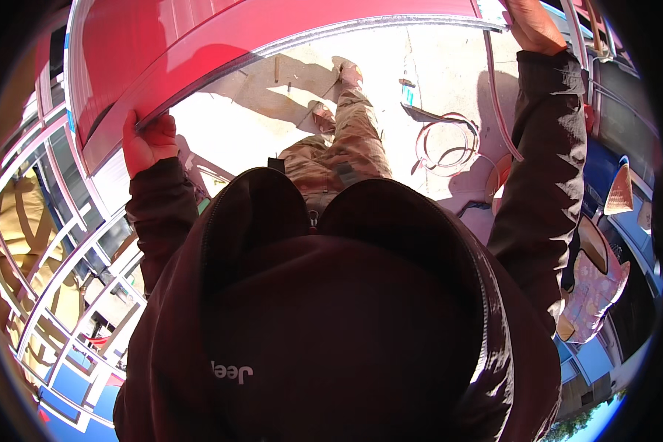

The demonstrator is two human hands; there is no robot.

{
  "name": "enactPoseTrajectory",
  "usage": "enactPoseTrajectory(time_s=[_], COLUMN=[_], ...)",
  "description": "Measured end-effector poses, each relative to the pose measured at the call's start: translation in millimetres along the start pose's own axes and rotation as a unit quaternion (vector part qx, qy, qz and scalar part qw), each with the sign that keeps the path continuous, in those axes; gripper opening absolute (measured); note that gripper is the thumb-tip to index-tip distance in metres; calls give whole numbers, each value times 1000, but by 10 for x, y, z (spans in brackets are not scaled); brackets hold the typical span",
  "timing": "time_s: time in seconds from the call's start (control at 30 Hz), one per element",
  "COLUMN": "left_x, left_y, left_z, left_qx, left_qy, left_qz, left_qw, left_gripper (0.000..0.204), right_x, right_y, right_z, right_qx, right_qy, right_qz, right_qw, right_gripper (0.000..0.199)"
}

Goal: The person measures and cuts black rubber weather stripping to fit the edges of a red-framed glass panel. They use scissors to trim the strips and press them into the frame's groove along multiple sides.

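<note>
A: Which hand is nearer the camera?

B: The left hand (149,141); its fingers curl shut over the lower edge of the red panel (199,44), which rises just above them.

A: And its long axis?

B: It runs from those fingers rightward to the right hand (532,26), farther off, which seems to grip the far end; its fingers are hidden. Beyond lies a hose coil (446,144) on the ground.
</note>
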State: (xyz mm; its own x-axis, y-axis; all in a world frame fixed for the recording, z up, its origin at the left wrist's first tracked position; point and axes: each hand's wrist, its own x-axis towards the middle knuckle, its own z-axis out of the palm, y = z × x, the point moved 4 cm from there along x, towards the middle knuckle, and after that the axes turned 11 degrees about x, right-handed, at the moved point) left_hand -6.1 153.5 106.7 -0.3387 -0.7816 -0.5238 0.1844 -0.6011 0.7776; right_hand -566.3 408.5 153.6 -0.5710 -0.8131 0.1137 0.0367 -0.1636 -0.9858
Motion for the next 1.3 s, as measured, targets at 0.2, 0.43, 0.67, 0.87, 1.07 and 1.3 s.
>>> enactPoseTrajectory(time_s=[0.2,0.43,0.67,0.87,1.07,1.3], left_x=[-106,336,368,-426,-1690,-1893], left_y=[254,-1067,-1583,-2850,-4277,-4702], left_z=[-56,-74,69,-933,-2226,-2600], left_qx=[-35,1,-63,157,604,388], left_qy=[-66,116,60,163,86,262], left_qz=[65,-78,-54,-68,-223,-185], left_qw=[995,990,995,972,760,864], left_gripper=[25,24,40,60,63,37], right_x=[182,-279,-275,-1553,-2235,-1672], right_y=[-39,918,1432,950,4251,7228], right_z=[135,64,-934,2828,3308,3469], right_qx=[52,27,-354,-294,-371,-437], right_qy=[-3,56,67,-390,-546,-469], right_qz=[108,347,118,127,351,397], right_qw=[993,936,925,863,664,657], right_gripper=[45,40,30,17,40,40])
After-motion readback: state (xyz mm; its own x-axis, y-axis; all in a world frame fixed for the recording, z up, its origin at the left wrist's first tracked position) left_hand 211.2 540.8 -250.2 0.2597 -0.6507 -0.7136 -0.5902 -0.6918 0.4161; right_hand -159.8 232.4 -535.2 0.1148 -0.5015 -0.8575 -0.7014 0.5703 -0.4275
